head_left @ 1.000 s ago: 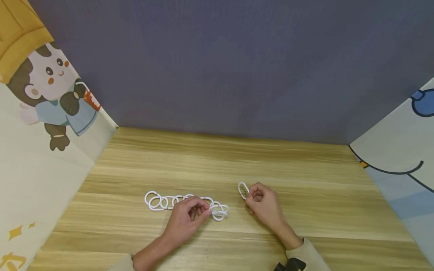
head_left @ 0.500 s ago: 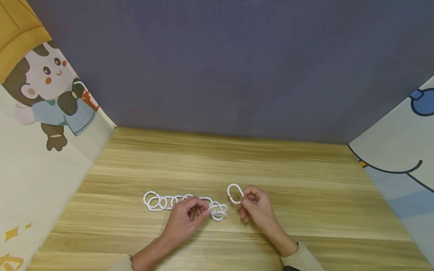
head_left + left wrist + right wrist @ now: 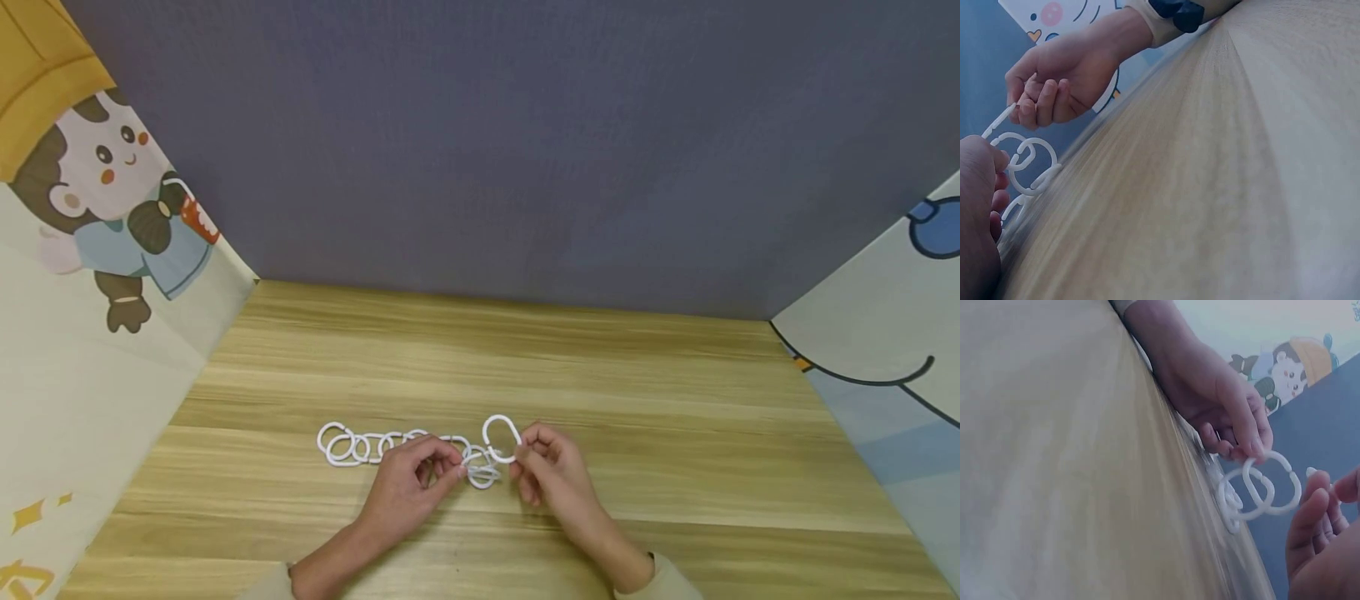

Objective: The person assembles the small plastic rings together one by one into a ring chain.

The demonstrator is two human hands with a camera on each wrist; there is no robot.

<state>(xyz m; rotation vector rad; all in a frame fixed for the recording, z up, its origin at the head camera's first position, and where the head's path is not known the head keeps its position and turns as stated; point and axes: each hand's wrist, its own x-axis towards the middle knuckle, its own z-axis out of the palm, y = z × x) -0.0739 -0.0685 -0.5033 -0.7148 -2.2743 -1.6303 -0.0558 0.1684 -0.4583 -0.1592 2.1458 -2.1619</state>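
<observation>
A chain of white oval plastic links [image 3: 347, 464] lies on the wooden table, partly covered by my left hand [image 3: 412, 483]. Thumb and index finger of that hand pinch the link [image 3: 1298, 490] at the chain's right end, raised a little off the table. My right hand [image 3: 558, 479] pinches a separate white link [image 3: 498, 417] by its right side. This link stands tilted just above and behind the chain's end; whether they touch, I cannot tell. From the left wrist it appears nearly edge-on, and in the right wrist view mostly hidden by the right fingers [image 3: 1307, 512].
The wood-grain table [image 3: 600, 367] extends around both hands. A dark blue-grey panel [image 3: 480, 167] rises at the back. Side panels with cartoon prints [image 3: 112, 192] border the table left and right.
My right hand has carried its link leftward to the chain's end, turning the link's open face toward the head camera. The left hand and the chain have stayed in place.
</observation>
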